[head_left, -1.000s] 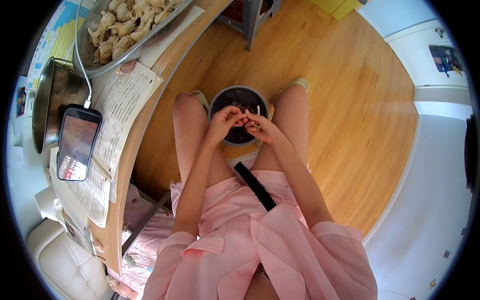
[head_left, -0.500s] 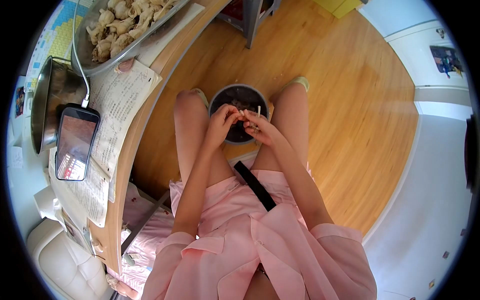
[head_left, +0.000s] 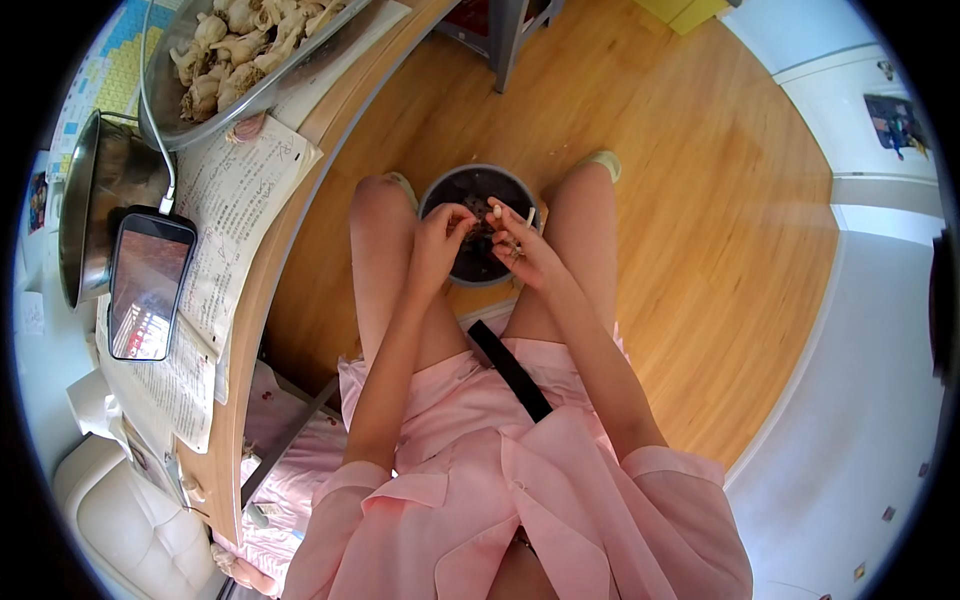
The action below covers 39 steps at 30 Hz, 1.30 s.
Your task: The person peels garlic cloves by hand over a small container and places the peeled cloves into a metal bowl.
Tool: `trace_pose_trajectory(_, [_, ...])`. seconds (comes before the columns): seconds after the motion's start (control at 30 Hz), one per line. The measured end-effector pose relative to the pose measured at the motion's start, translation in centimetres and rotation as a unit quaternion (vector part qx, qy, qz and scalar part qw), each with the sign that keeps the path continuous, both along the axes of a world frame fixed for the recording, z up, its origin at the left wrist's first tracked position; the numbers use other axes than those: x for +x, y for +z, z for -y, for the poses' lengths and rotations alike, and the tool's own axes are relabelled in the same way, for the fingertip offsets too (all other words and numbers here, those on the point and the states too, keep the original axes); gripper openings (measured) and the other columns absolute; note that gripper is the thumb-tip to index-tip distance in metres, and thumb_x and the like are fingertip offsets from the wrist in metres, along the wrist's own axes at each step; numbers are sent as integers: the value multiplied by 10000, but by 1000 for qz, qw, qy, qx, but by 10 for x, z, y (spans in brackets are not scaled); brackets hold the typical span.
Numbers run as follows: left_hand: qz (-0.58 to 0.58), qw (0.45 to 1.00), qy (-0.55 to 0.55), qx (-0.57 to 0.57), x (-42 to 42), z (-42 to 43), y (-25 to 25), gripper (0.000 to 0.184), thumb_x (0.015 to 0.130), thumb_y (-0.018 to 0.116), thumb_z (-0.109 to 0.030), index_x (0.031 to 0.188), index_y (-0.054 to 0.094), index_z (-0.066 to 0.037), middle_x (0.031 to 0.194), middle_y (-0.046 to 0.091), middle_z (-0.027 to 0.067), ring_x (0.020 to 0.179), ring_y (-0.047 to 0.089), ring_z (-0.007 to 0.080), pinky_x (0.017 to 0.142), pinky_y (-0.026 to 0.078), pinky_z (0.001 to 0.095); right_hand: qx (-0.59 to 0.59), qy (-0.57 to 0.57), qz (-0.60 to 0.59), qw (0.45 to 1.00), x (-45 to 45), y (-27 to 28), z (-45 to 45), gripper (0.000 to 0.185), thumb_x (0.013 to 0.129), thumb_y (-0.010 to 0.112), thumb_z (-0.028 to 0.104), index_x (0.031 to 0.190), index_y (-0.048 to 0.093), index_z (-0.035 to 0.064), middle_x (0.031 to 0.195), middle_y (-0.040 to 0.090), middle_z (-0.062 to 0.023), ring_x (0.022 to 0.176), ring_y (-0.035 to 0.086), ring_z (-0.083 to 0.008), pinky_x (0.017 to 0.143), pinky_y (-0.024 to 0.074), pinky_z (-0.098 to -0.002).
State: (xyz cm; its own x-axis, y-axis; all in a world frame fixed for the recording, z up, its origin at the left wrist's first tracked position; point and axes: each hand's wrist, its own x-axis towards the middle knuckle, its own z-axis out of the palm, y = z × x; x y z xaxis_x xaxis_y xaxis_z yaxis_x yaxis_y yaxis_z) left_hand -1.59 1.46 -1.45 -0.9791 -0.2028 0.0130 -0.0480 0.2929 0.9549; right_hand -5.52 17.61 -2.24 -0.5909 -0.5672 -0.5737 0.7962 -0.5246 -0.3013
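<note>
Over a dark round bin [head_left: 455, 272] between the knees, both hands are raised a little apart. My left hand [head_left: 442, 240] has its fingertips pinched together; what they hold, if anything, is too small to name. My right hand [head_left: 522, 250] grips a small pale garlic clove [head_left: 497, 212] between thumb and fingers, and a thin whitish stem [head_left: 530, 216] sticks up beside the fingers. Dark and pinkish scraps lie inside the bin. Whole garlic bulbs [head_left: 240, 48] fill a clear tray [head_left: 190, 135] on the desk at the upper left.
On the wooden desk [head_left: 262, 290] are a metal bowl [head_left: 92, 210], a phone [head_left: 152, 285] with a white cable, printed papers [head_left: 240, 190] and a reddish clove [head_left: 247, 127]. A grey stool [head_left: 503, 45] stands beyond the bin. A white padded chair [head_left: 140, 520] is at the lower left.
The two hands, whose fingertips met before, have moved slightly apart. The pale clove now shows more clearly in my right fingers. The view has shifted slightly.
</note>
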Motion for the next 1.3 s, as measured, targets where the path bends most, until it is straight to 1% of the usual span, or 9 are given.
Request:
trace_pose_trajectory(0.2, [25, 996, -3, -88, -16, -1, -25, 57, 761, 604, 19, 808, 573, 30, 731, 596, 150, 674, 613, 224, 628, 481, 290, -28, -1, -7, 1000, 2, 10, -4, 328, 902, 543, 315, 1075, 568, 37, 845, 575, 5, 636, 485, -43, 508, 390, -173])
trace_pose_trajectory(0.3, [17, 998, 10, -56, -19, -6, -22, 47, 779, 585, 33, 825, 586, 30, 779, 619, 130, 721, 632, 197, 660, 488, 273, 6, 18, -21, 1000, 5, 30, -9, 345, 899, 539, 347, 1017, 595, 27, 798, 562, 7, 620, 485, -46, 507, 389, -178])
trace_pose_trajectory(0.4, [30, 991, 34, 128, -12, -14, 18, 44, 797, 582, 32, 835, 602, 26, 841, 633, 102, 771, 635, 167, 685, 490, 255, 68, 25, -50, 996, 9, 60, -11, 357, 891, 548, 369, 959, 618, 25, 755, 559, 3, 598, 484, -50, 504, 390, -182])
trace_pose_trajectory(0.5, [-25, 981, 2, 190, 4, -16, 66, 101, 804, 589, 27, 898, 627, 19, 889, 631, 75, 796, 624, 147, 698, 491, 242, 127, 23, -88, 988, 13, 91, -9, 361, 896, 542, 362, 934, 614, 11, 701, 546, -4, 561, 469, -58, 486, 371, -190])
trace_pose_trajectory(0.63, [-102, 993, -54, 25, 17, -12, 103, 184, 776, 634, 26, 959, 642, 11, 901, 622, 86, 805, 608, 154, 692, 485, 243, 199, 50, -157, 966, 21, 103, -8, 352, 885, 567, 359, 893, 642, 14, 687, 591, -22, 531, 497, -61, 469, 388, -196])
trace_pose_trajectory(0.8, [-101, 993, -54, -34, 23, -12, 120, 164, 769, 644, 47, 931, 659, 27, 907, 612, 104, 820, 589, 157, 724, 472, 240, 234, 40, -252, 938, 27, 126, -5, 232, 858, 624, 240, 881, 647, 10, 744, 621, -33, 551, 513, -50, 476, 390, -178])
trace_pose_trajectory(0.9, [-120, 992, 25, 43, 25, -20, 125, 139, 768, 662, -4, 906, 671, 8, 830, 631, 95, 766, 607, 160, 659, 480, 251, 223, -3, -301, 927, 31, 148, -3, 153, 822, 658, 125, 920, 650, 8, 827, 622, -42, 580, 523, -49, 491, 394, -165])
trace_pose_trajectory(1.03, [-104, 989, 34, 96, 32, -29, 147, 124, 775, 650, 11, 897, 667, 25, 828, 633, 103, 774, 607, 164, 670, 474, 244, 248, -24, -332, 910, 36, 157, -4, 204, 791, 656, 7, 995, 648, 8, 917, 601, -57, 627, 538, -63, 517, 412, -163])
trace_pose_trajectory(1.3, [-96, 995, 12, -19, 34, -26, 181, 109, 750, 657, 17, 859, 659, 29, 840, 647, 108, 791, 619, 165, 709, 474, 254, 255, -42, -446, 857, 37, 169, -7, 224, 780, 649, -25, 1003, 649, -5, 923, 581, -75, 667, 555, -90, 541, 447, -178])
